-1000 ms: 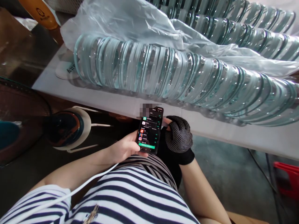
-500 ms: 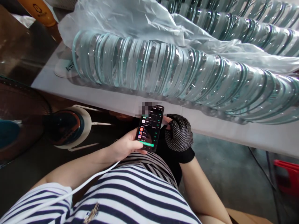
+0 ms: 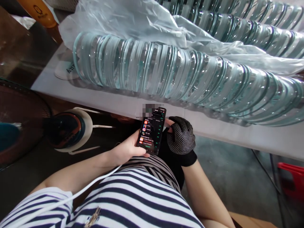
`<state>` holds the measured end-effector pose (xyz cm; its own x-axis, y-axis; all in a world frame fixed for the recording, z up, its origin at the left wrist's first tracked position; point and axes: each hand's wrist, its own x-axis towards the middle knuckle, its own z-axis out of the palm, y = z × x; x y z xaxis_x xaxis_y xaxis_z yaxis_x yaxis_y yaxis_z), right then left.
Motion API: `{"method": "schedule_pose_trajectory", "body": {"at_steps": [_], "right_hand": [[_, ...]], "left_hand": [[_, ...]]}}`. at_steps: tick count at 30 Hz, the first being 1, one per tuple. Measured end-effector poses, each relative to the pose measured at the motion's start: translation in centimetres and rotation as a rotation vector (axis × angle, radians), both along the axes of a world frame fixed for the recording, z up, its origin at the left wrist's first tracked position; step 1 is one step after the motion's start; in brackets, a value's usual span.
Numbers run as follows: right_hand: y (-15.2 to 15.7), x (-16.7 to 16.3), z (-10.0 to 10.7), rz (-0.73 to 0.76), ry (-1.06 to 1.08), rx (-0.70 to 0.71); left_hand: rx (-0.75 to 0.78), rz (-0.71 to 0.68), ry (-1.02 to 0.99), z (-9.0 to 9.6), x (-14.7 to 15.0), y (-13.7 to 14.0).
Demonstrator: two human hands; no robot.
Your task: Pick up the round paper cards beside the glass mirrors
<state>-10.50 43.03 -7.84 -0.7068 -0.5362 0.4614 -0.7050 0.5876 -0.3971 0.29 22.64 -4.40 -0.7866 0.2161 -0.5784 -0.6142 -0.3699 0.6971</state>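
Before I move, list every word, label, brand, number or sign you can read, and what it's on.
"uty", apparently part of a word, on the white disc.
Phone: screen text too small to read.
Orange object: lettering under its logo too small to read.
Striped shirt: chest mark too blurred to read.

Near the middle of the frame, the phone (image 3: 153,133) is black, its dark screen dotted with orange, red and green. The glove (image 3: 182,139) to its right is black, stippled with pale dots. Navy and white stripes band the shirt (image 3: 133,199) below. The desk (image 3: 109,102) is greyish white, the glassware (image 3: 159,69) across it pale blue-green. At upper left, a container (image 3: 38,12) glows orange with a black emblem.
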Motion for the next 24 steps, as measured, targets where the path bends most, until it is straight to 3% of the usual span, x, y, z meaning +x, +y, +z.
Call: {"method": "schedule_pose_trajectory", "body": {"at_steps": [24], "right_hand": [[0.2, 0.0, -0.3, 0.008, -0.007, -0.024]], "left_hand": [[0.019, -0.018, -0.057, 1.0, -0.4, -0.2]]}}
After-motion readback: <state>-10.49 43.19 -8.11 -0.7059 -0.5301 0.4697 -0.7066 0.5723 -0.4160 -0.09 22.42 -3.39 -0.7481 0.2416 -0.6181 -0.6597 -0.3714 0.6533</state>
